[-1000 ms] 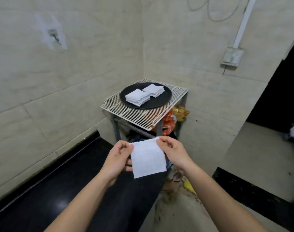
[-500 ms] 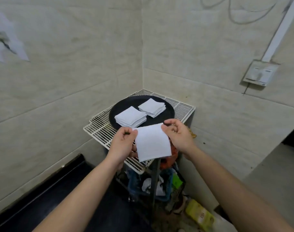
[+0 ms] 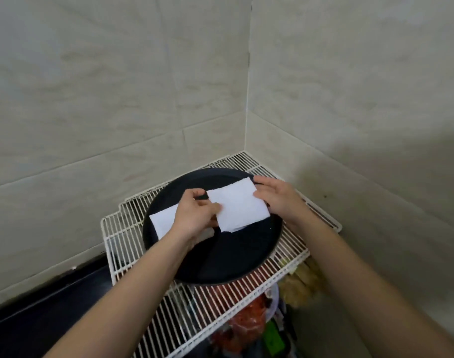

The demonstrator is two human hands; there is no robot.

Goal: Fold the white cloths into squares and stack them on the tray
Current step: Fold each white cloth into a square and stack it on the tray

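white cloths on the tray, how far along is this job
Done: a folded stack lies on the black tray, partly under the left hand. In hand: the left hand and right hand hold a folded cloth low over the tray's far side. Left: set it down and let go; no unfolded cloths are in view.

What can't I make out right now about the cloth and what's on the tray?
Head view only:
- Under the folded cloth: hidden by it; whether it already rests on anything cannot be told.
- Second white cloth: mostly covered by the left hand; how many layers is unreadable.
- Right hand: pinching or just touching the cloth's edge, unclear.
- Items under the wire rack: blurred behind its bars.
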